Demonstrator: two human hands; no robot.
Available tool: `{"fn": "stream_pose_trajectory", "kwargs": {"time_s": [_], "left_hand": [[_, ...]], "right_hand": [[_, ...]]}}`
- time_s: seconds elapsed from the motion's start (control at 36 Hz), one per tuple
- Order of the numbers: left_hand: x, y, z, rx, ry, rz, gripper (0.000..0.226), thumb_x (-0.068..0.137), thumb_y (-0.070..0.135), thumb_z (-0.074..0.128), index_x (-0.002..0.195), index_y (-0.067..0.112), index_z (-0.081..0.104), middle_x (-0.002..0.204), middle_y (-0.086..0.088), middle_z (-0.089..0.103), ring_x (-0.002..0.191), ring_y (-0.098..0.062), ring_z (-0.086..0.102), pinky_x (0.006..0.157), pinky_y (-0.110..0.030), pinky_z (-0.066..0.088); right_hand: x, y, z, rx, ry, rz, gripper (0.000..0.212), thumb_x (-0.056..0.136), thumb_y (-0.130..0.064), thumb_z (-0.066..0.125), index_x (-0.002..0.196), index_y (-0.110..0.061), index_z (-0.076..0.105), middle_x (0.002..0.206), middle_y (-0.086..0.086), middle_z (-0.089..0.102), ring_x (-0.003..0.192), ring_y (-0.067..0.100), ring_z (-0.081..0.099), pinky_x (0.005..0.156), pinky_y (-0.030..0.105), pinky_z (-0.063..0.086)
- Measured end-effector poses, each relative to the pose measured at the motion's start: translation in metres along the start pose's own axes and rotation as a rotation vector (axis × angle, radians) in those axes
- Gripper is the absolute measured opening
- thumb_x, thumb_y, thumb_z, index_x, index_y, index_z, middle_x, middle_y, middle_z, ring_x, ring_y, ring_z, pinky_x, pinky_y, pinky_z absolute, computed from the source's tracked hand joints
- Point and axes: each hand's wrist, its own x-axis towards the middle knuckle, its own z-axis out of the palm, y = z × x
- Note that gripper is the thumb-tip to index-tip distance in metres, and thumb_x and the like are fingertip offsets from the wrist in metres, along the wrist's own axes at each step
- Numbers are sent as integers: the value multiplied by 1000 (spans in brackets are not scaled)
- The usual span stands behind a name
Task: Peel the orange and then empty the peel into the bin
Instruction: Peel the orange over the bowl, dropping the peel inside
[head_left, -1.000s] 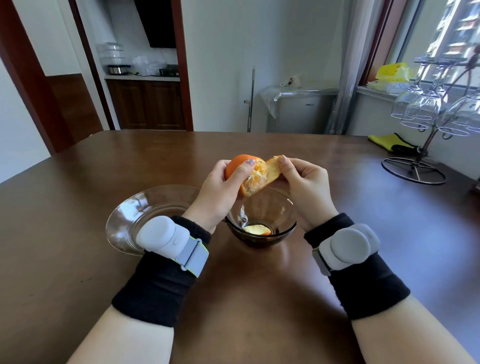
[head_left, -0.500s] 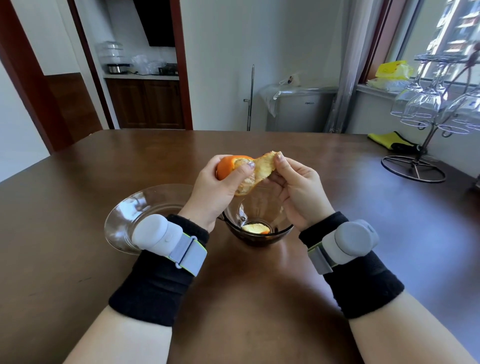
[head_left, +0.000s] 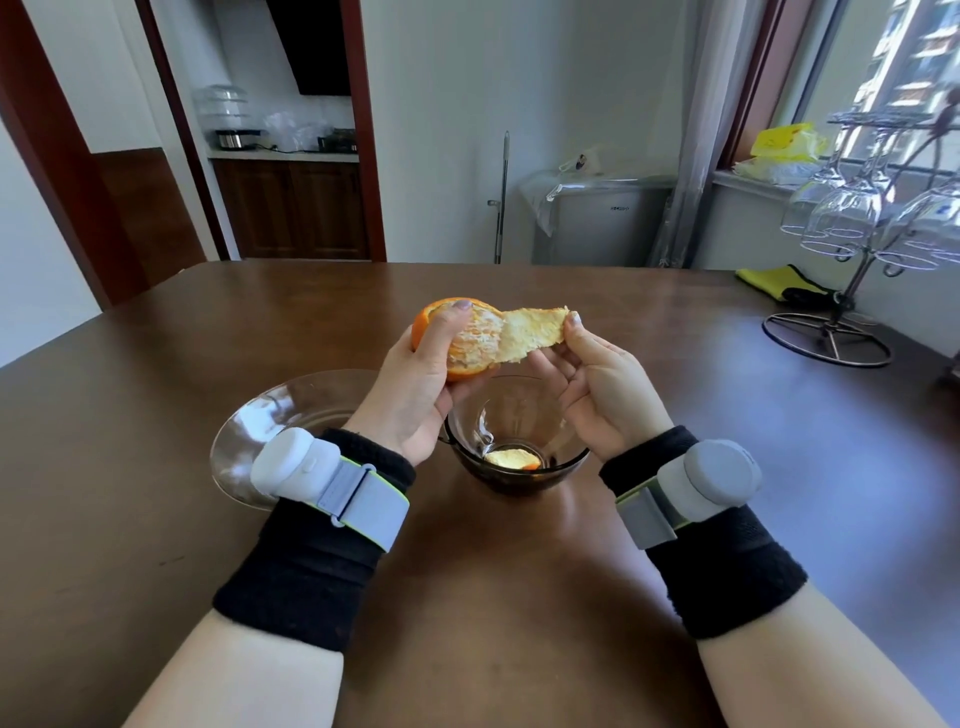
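My left hand (head_left: 415, 389) grips a partly peeled orange (head_left: 470, 343) above the table, thumb pressed on its top. A long strip of peel (head_left: 535, 332), pale side up, stretches to the right from the fruit and is still attached to it. My right hand (head_left: 597, 384) pinches the far end of that strip between thumb and fingertips. Directly below stands a small dark glass bowl (head_left: 561, 462) with one piece of peel (head_left: 511, 460) in its bottom. No bin is in view.
A clear glass plate (head_left: 260, 431) lies on the brown table (head_left: 493, 597) left of the bowl, partly behind my left wrist. A wire rack with hanging wine glasses (head_left: 852, 218) stands at the table's right edge, beside a yellow cloth (head_left: 769, 280).
My right hand has pulled the peel strip out to the right, so it is longer and more bare fruit shows. The left hand has kept hold of the orange.
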Motion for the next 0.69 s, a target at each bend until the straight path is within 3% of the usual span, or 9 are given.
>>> {"fn": "stream_pose_trajectory", "kwargs": {"time_s": [0.11,0.25,0.36,0.44,0.53,0.69], "left_hand": [[2,-7,2,145,67,84,34,89,33,63,115,13,55,115,-9,64,109,-22,63,92,-35,54],[4,-12,1,399,178,297,34,84,34,69,109,19,52,106,-2,59,98,-16,61,77,-29,56],[4,-12,-4,627,222,429,37,84,41,67,111,20,52,98,10,56,92,-13,60,72,-29,57],[4,-13,-5,690,195,423,40,84,44,66,113,20,51,101,6,58,93,-14,61,73,-29,58],[4,-15,-4,663,157,389,40,86,43,64,115,19,51,106,1,58,99,-17,61,79,-32,59],[4,-14,-5,648,101,430,35,87,41,62,116,24,53,108,8,57,102,-16,59,81,-35,58]], "right_hand": [[2,-2,-1,-109,-55,-42,23,99,-12,44,96,2,61,85,13,69,76,21,67,68,28,59],[-2,-2,5,-291,-70,-30,35,101,-22,36,112,2,60,94,17,65,79,27,62,71,37,54],[-5,1,10,-542,-47,-84,40,98,-39,40,103,-10,67,93,14,65,81,27,65,68,37,54],[-8,2,7,-730,-95,-217,28,92,-32,57,108,-12,67,99,10,66,78,15,68,65,33,59],[-9,3,3,-838,-131,-254,31,84,-26,69,109,-9,69,100,16,70,79,24,70,67,38,61],[-3,2,-4,-802,-151,-246,22,85,-14,68,103,-1,70,88,15,72,74,17,70,62,28,59]]}}
